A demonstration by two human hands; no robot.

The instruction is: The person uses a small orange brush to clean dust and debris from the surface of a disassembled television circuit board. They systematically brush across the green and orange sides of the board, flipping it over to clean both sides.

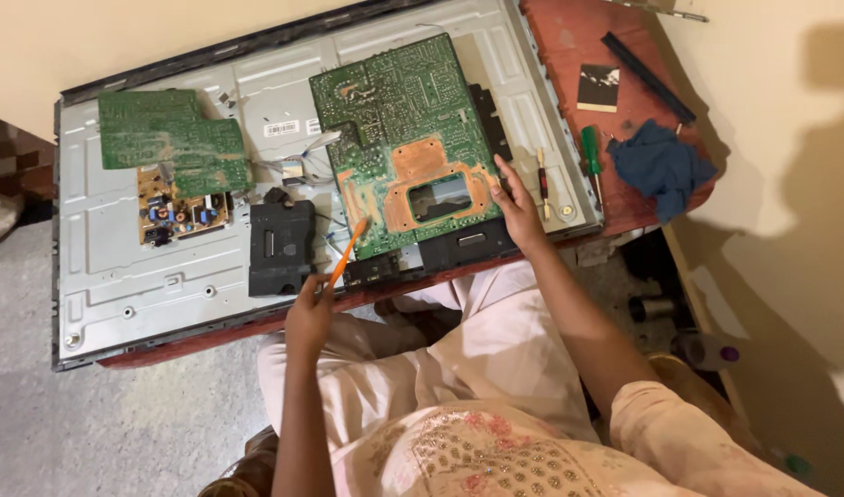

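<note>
My left hand (309, 311) grips an orange-handled tool (347, 252) whose tip touches the lower left edge of a large green circuit board (405, 138). That board lies flipped, solder side up, on the metal back panel (136, 267) of an opened flat television. My right hand (518, 210) rests flat on the board's right edge, fingers spread, pressing it down. A black plastic block (280, 246) sits just left of the tool.
A second green board (168, 140) and a tan power board (182, 210) lie at the panel's left. On the red table (569, 37) to the right are a green-handled screwdriver (590, 152), a red-handled tool (542, 182), a blue cloth (661, 164), a black strip (647, 78) and a dark card (598, 87).
</note>
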